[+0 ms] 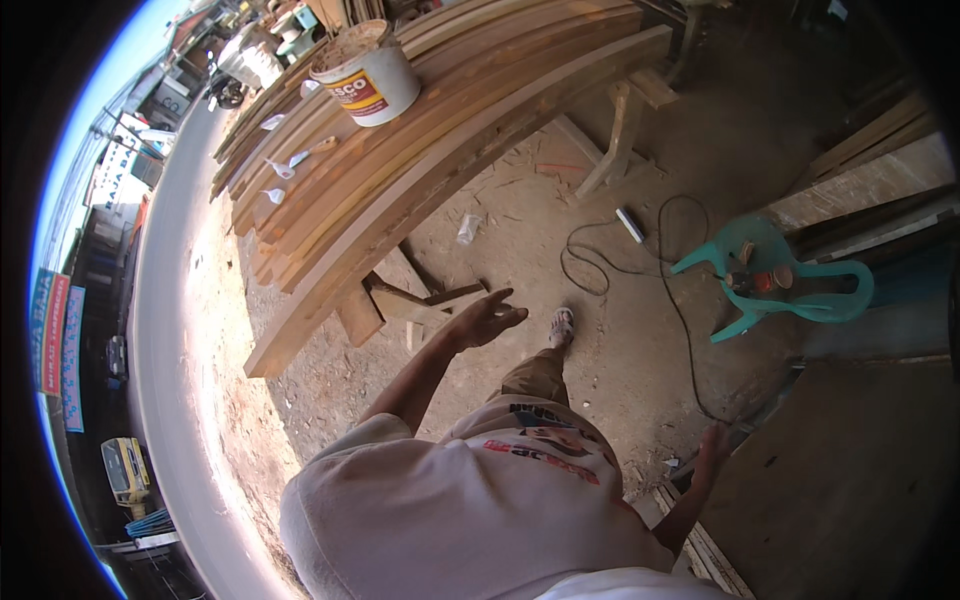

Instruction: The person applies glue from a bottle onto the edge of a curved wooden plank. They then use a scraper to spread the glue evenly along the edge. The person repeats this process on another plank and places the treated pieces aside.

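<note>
My left hand hangs in the air over the dirt floor, fingers stretched out and nothing in them. It is nearest to the wooden trestle under a row of long brown planks. Low at my right side is my right hand, beside the edge of a large flat board. Its fingers are too dim and small to make out. One sandalled foot is ahead of me on the dirt.
A white paint bucket and several small white-handled tools rest on the planks. Toward the right, a turquoise plastic stool holds small items. A dark cable winds across the floor past a white bar. At the left runs a road.
</note>
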`<state>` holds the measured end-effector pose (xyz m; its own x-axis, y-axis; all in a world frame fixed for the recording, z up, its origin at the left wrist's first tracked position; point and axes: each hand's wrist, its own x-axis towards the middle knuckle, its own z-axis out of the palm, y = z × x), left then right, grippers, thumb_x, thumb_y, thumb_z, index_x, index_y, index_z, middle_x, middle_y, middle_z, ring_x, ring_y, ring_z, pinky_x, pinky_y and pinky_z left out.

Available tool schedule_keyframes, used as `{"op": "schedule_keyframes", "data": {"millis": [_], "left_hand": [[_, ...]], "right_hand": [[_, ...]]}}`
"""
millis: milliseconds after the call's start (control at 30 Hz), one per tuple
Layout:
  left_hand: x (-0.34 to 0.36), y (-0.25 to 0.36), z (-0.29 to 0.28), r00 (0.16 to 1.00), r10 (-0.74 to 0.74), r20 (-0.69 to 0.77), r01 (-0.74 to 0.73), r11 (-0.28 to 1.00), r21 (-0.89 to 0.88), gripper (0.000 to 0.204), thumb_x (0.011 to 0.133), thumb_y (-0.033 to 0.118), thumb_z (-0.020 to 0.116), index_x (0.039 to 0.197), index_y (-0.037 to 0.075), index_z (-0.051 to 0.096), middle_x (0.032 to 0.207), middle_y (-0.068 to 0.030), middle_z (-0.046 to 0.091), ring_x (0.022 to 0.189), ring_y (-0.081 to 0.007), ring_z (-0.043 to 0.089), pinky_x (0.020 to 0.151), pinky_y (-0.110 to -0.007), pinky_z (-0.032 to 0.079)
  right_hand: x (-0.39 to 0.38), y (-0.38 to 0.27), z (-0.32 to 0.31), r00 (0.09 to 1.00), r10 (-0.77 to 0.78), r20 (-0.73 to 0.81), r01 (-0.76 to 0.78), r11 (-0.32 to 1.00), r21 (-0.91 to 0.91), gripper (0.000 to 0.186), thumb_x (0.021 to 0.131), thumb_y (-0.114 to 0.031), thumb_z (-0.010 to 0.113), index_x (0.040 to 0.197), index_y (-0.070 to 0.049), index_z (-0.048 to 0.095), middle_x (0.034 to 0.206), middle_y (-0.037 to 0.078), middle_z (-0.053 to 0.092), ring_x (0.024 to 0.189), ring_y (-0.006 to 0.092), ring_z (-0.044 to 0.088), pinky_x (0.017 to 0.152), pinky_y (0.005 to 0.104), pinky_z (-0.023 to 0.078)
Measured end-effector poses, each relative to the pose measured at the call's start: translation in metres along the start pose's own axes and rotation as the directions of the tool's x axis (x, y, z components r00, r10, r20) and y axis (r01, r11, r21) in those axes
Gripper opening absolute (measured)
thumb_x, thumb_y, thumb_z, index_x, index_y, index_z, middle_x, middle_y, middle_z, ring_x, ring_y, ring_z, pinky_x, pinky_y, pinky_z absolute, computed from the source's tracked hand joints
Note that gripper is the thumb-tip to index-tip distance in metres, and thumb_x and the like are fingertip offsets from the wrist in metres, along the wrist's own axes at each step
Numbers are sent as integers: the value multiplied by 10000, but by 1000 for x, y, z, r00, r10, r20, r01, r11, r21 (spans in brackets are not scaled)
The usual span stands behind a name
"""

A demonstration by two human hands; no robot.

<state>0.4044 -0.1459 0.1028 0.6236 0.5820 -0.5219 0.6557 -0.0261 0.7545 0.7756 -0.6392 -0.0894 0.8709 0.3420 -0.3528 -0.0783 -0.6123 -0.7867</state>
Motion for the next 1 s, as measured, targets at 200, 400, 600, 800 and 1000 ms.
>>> {"op": "schedule_keyframes", "data": {"millis": [200, 400, 600, 800, 1000], "left_hand": [[71, 49, -229, 245, 113, -963, -647, 759, -76, 900, 1033, 442, 659, 1629, -42, 189, 1606, -288, 385, 1460, -320, 456, 1187, -410, 387], [108, 112, -376, 11, 38, -999, -570, 822, 25, 876, 986, 603, 573, 1603, 16, 368, 1645, -259, 321, 1552, -355, 284, 1264, -499, 183], [93, 62, -449, -45, 315, -948, 183, 935, 302, 645, 940, 207, 668, 1494, -38, 445, 1480, -309, 442, 1279, -417, 582, 1010, -587, 546], [130, 144, -416, -186, -61, -981, -606, 793, 65, 677, 860, -138, 436, 1527, -75, 342, 1347, -419, 460, 1204, -546, 589, 1020, -609, 585], [146, 256, -372, -165, 143, -976, -647, 731, 216, 735, 828, -177, 421, 1546, -44, 344, 1419, -426, 430, 1249, -554, 563, 1047, -656, 542]], "right_hand": [[54, -85, 106, 997, 26, 78, 1, 942, -335, 544, 944, -406, 694, 1194, 77, 690, 1058, 238, 736, 990, 325, 724, 904, 433, 547], [65, -89, 182, 853, 291, 433, -120, 917, -380, 632, 938, -482, 701, 1272, 52, 664, 1126, 218, 756, 1025, 363, 729, 873, 447, 565], [132, -151, 205, 881, 310, 358, -191, 925, -330, 607, 953, -465, 688, 1272, 51, 663, 1135, 217, 752, 1022, 355, 729, 861, 442, 568], [195, -151, 189, 879, 394, 268, -307, 898, -315, 583, 969, -448, 676, 1273, 50, 661, 1144, 217, 749, 1018, 348, 730, 849, 437, 571], [289, -135, 191, 856, 396, 334, -279, 896, -347, 559, 985, -430, 663, 1273, 48, 660, 1153, 216, 745, 1015, 341, 730, 837, 433, 574]]}}
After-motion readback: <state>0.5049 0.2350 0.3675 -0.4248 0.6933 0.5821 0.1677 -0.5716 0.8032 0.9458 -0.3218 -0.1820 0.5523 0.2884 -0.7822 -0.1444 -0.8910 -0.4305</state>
